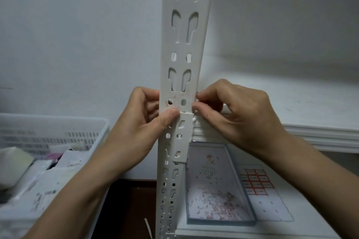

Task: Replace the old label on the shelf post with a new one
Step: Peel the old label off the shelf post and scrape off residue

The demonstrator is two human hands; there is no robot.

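**Hands working at smudged patch on shelf post**

Hands met at mid-height on a white, slotted shelf post (184, 44) that stood upright in the middle of the view. The left hand (143, 120) curled round the post's left edge, its thumb (172, 115) pressed flat on the front face. The right hand (233, 110) pinched narrowly at the post's right edge. Whether its fingertips (200, 95) held a scrap of label could not be told.

Between the two sets of fingers lay a smudged patch (179, 96), faintly reddish and without any label on it. The old label seemed mostly removed, with residue left to clear.

No new label was on the post yet. A sheet of red-bordered labels (256, 180) lay well below the right hand's fingers, beside a tray (221, 222) littered with pink scraps. A white basket (58, 122) sat beyond the left hand's knuckles.
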